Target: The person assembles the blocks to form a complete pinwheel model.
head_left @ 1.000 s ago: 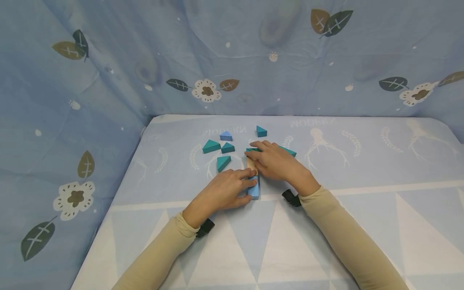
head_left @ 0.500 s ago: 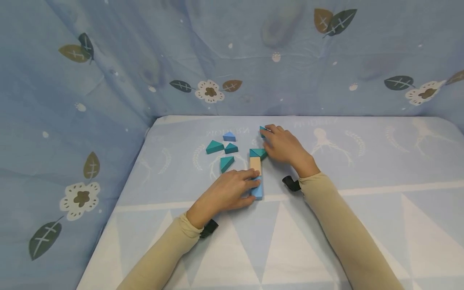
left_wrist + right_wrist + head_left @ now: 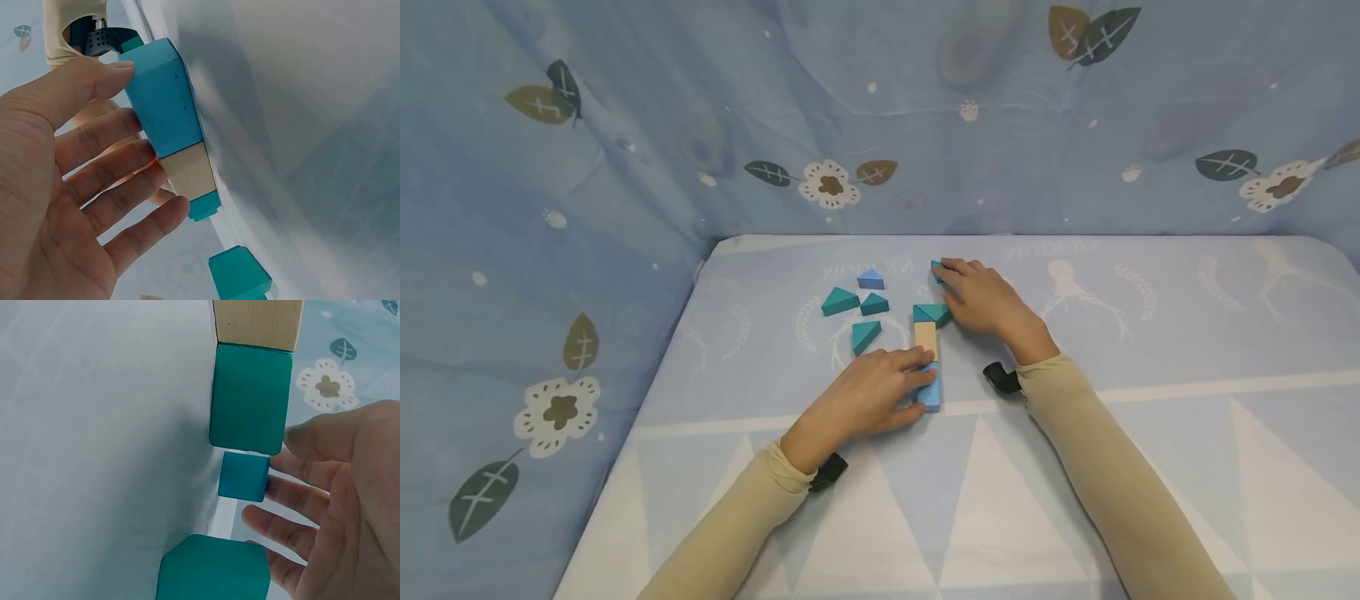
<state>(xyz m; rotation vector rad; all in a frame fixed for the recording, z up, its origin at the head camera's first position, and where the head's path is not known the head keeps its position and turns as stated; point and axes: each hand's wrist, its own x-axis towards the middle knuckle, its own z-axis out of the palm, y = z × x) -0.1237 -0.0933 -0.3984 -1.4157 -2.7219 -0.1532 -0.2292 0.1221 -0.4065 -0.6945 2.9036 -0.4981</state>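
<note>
Left hand (image 3: 867,392): same blue block (image 3: 930,400) | right hand (image 3: 987,304): now at far wedge (image 3: 936,271)

Tan block (image 3: 257,324) grained wood; blue block (image 3: 164,100) matt.

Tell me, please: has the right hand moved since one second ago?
Yes. In the head view, the right hand has moved forward, away from the white stripe, to the far small teal block.

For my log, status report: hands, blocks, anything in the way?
Left hand touching blue block. Right hand at far teal block. Cream block abuts blue. No obstruction seen.
</note>
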